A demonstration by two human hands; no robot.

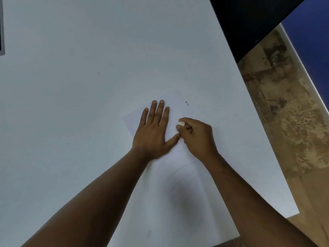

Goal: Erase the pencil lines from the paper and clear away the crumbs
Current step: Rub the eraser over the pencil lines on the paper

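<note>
A: What is seen, from the largest thing down?

B: A white table [71, 86] fills most of the view, with mottled brown floor [288, 122] past its right edge. On the table a white sheet of paper [178, 202] is laid at an angle, and faint curved pencil lines [175, 173] are visible between the forearms.

A: And the hands?

B: The left hand [153, 134] is pressed flat on the paper, fingers straight and spread. The right hand [197, 134] is curled just beside it, and a small white eraser [180, 124] is pinched in its grip, against the sheet.

A: Anything smaller?

B: One dark squiggle [187, 103] is seen beyond the eraser; whether it is a mark or a crumb cannot be told.
</note>
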